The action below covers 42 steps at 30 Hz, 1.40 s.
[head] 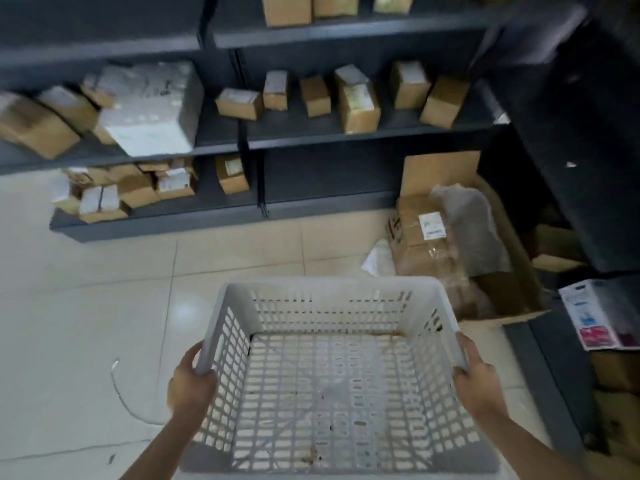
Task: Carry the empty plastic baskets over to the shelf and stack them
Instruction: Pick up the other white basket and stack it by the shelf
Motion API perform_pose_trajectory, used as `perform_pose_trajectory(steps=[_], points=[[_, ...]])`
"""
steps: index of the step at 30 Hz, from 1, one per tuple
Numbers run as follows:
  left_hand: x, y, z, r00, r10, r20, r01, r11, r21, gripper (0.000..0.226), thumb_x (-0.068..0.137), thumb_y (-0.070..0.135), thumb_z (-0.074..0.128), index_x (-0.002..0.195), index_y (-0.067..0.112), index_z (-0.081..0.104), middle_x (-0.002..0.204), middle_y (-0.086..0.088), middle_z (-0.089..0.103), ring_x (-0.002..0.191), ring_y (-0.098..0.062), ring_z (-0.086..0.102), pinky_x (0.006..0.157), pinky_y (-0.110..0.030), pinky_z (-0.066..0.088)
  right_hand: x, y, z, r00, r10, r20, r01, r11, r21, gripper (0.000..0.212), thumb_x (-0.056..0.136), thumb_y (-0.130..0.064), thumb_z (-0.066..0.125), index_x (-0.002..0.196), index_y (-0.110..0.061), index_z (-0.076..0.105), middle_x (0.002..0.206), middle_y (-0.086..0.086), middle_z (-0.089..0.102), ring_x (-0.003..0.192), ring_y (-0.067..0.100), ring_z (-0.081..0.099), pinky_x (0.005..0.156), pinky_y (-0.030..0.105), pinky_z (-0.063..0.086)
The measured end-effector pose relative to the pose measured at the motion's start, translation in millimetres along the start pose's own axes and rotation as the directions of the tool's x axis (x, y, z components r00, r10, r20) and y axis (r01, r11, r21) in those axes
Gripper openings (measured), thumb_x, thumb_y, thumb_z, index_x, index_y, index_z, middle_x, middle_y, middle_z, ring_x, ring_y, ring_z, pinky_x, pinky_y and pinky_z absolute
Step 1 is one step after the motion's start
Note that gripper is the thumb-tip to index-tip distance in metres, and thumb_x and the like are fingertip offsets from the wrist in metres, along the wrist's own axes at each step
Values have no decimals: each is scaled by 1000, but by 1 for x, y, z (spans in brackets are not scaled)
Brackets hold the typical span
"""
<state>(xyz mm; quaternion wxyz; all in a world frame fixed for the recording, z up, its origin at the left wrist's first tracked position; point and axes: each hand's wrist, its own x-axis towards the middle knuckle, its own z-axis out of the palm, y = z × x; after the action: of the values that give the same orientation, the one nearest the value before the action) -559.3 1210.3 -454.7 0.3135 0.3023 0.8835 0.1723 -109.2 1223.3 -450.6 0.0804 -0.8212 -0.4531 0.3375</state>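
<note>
Currently, the white plastic basket (329, 372) is held clear of the tiled floor (86, 306), in front of the dark shelf unit (311, 142). The left hand (192, 382) is clamped on the basket's left rim and the right hand (476, 382) on its right rim, thumbs over the top edge.

Likely hazards:
- Floor obstruction. An open cardboard carton (450, 244) holding taped parcels lies just beyond the basket's right corner; a careless approach could strike it.
- Grip slip. The rim is smooth, and both hands hold near the rear corners, so the front could tip downward.
- Limited space. Small cardboard boxes (358, 107) occupy the shelf levels, some tilted; contact could dislodge them.

Materials: the basket is rigid moulded plastic, rectangular, with slotted lattice walls and base, and is empty. The floor is glossy. The shelving appears to be matt metal.
</note>
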Motion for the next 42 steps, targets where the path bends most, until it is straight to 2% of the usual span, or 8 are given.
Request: perform_pose_trajectory(steps=[6, 12, 20, 26, 30, 33, 38, 42], points=[[-40, 95, -66, 946, 282, 159, -287, 958, 13, 63, 83, 5, 57, 140, 27, 43, 87, -15, 66, 66, -35, 63, 56, -35, 46, -91, -19, -92, 989, 114, -98, -102, 988, 120, 64, 91, -5, 40, 148, -26, 19, 106, 19, 61, 84, 31, 54, 76, 40, 44], [-96, 156, -98, 799, 550, 245, -539, 834, -115, 62, 81, 16, 57, 142, 19, 43, 126, -14, 62, 109, -40, 59, 90, -46, 46, -188, -1, -149, 924, 232, -303, -174, 963, 205, 66, 86, -1, 38, 144, -28, 25, 80, 16, 59, 59, 32, 56, 48, 35, 43], [-193, 220, -90, 581, 714, 392, -740, 663, -111, 63, 85, -1, 56, 142, 20, 43, 135, -12, 57, 115, -37, 57, 90, -42, 45, -312, 62, -194, 792, 426, -437, -283, 891, 355, 66, 85, 1, 35, 143, -31, 28, 78, 9, 58, 54, 23, 54, 43, 27, 39], [-306, 227, -85, 302, 818, 490, -895, 421, -150, 41, 88, 18, 57, 121, 41, 54, 111, -3, 69, 94, -31, 63, 79, -41, 53, -435, 126, -197, 624, 570, -534, -335, 813, 476, 65, 83, 4, 38, 139, -29, 33, 72, 8, 54, 51, 29, 53, 41, 30, 38], [-399, 212, -81, 189, 809, 556, -912, 355, -206, 52, 90, 8, 56, 138, 25, 47, 123, -4, 60, 118, -35, 55, 91, -39, 43, -539, 175, -182, 461, 676, -576, -372, 736, 566, 64, 81, 4, 35, 134, -31, 36, 76, 14, 57, 51, 31, 55, 40, 36, 46], [-463, 191, -71, 56, 777, 627, -920, 284, -270, 62, 88, 4, 58, 144, 25, 40, 143, -3, 50, 123, -33, 54, 102, -43, 44, -623, 216, -169, 349, 743, -571, -390, 670, 632, 63, 81, 6, 37, 133, -29, 39, 75, 11, 56, 53, 29, 58, 37, 27, 42], [-578, 131, -63, -94, 636, 766, -862, 333, -383, 78, 82, -13, 50, 147, 27, 34, 151, 3, 38, 85, -17, 59, 64, -36, 48, -763, 272, -145, 184, 820, -542, -419, 564, 711, 61, 81, 2, 40, 133, -31, 40, 100, 23, 62, 52, 33, 65, 37, 29, 50], [-668, 75, -57, -228, 559, 797, -829, 318, -461, 79, 80, -12, 52, 144, 32, 38, 141, 2, 49, 90, -25, 63, 68, -42, 55, -867, 310, -126, 16, 849, -529, -441, 481, 758, 56, 85, 3, 48, 133, -26, 44, 89, 22, 66, 49, 33, 64, 46, 41, 57]])
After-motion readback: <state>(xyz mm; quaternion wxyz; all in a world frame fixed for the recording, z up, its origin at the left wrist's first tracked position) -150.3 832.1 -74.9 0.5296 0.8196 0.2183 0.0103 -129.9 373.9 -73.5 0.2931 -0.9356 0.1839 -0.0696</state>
